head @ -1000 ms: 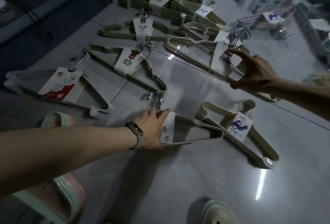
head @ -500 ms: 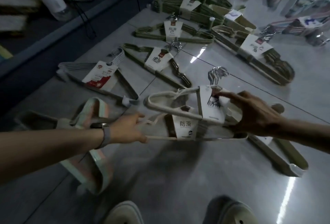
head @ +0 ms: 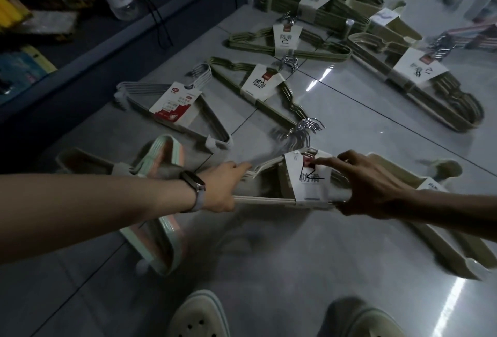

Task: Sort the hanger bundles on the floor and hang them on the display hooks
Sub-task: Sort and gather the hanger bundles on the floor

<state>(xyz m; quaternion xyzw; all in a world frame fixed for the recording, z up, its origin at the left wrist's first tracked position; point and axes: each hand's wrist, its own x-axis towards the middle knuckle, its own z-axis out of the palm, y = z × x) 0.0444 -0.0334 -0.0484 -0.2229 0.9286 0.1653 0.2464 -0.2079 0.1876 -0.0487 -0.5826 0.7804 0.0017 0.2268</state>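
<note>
Cream bundle (head: 265, 199) seemingly in left hand (head: 223, 186), right hand (head: 376, 185)

Cream hanger bundle (head: 309, 189), horiz., midair

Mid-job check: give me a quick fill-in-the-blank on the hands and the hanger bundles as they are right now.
1. The dark-faced smartwatch with a pale band sits on the ___ wrist.
2. The left hand and right hand grip the cream hanger bundle, whose paper label is mainly ___.
3. The grey wire hanger bundle on the grey tiled floor has a white and ___ label.

Missing words: left; white; red.
</note>
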